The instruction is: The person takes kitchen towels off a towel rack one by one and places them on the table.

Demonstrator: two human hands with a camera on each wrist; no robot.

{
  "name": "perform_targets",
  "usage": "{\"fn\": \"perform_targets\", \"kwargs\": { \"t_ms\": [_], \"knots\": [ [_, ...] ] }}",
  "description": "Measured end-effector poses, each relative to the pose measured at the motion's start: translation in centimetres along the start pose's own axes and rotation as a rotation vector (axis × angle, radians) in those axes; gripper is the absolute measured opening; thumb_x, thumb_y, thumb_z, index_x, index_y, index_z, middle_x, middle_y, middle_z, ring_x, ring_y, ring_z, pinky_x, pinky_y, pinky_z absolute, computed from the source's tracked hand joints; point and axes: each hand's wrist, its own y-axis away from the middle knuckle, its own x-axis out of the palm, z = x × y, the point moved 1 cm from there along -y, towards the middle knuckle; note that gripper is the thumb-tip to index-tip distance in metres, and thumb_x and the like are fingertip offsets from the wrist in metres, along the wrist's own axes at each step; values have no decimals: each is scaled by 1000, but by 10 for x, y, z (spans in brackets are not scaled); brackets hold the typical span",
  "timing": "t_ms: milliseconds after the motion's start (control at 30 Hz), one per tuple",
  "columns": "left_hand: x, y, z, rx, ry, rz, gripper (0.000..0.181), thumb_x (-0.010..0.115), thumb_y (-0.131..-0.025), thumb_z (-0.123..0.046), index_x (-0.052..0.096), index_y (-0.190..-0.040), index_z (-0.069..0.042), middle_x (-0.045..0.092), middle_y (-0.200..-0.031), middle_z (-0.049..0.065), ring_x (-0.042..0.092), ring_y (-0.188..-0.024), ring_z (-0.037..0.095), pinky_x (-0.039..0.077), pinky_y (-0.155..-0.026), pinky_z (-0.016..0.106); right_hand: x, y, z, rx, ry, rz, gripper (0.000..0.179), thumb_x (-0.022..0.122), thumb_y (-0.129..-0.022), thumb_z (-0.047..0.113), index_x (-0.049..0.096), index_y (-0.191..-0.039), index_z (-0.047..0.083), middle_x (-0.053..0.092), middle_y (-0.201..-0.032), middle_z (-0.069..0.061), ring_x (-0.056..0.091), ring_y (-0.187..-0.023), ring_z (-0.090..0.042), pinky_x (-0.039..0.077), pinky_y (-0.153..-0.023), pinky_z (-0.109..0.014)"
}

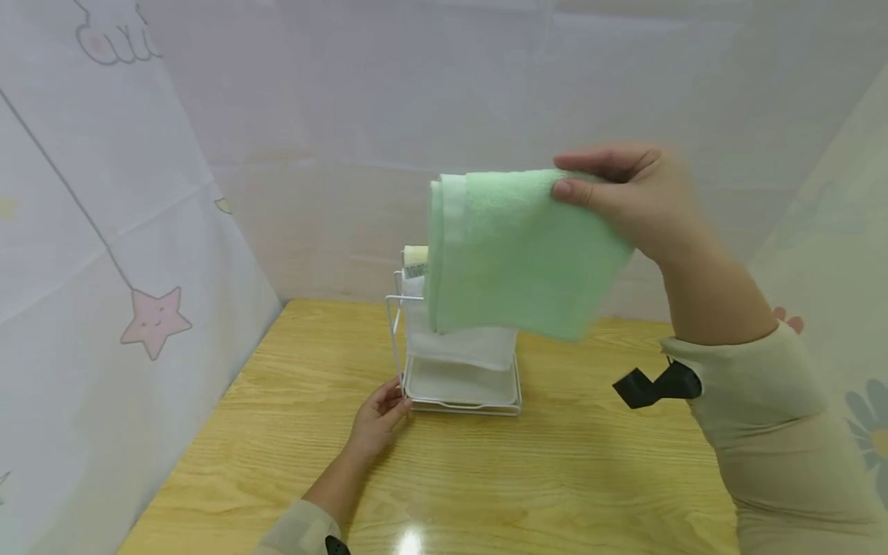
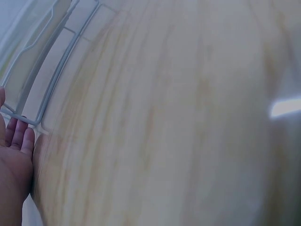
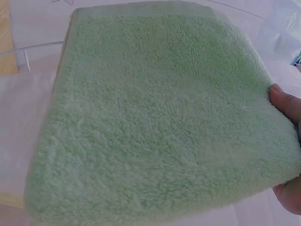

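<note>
My right hand pinches the upper right edge of a folded green towel, thumb on the near side. The towel hangs in the air in front of a white wire rack and hides much of it. In the right wrist view, the green towel fills most of the picture, with thumb and fingertips at its right edge. My left hand holds the rack's front left bottom corner. The left wrist view shows the fingers of that hand at the wire corner.
A white towel hangs on the rack above a pale tray in its base. A rolled yellow cloth shows at the rack's top left. The rack stands on a wooden table, with patterned curtains around it.
</note>
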Motion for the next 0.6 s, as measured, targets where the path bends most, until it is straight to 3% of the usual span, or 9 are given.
{"fn": "perform_targets", "kwargs": {
  "t_ms": [133, 300, 600],
  "knots": [
    [0, 0, 0, -13, 10, 1, 51, 66, -91, -3, 49, -139, 2, 57, -127, 28, 58, -96, 4, 51, -83, 12, -15, 8, -1, -14, 37, -9, 20, 84, -77, 10, 80, -91, 25, 74, -77, 17, 66, -62, -1, 52, -53, -17],
    [-1, 0, -1, -18, 7, -5, 51, 66, -91, -2, 49, -139, 3, 57, -126, 27, 58, -95, 4, 51, -83, 13, -35, 24, -9, 25, 144, -11, 21, 83, -79, 14, 79, -94, 28, 74, -78, 20, 67, -61, -2, 54, -52, -19],
    [-4, 2, -4, -26, 7, -14, 51, 65, -91, -1, 48, -139, 3, 56, -125, 29, 57, -94, 4, 51, -81, 13, -56, 49, -41, 21, 277, 13, 26, 80, -81, 11, 79, -99, 29, 71, -81, 27, 66, -61, -1, 51, -51, -18]
  ]
}}
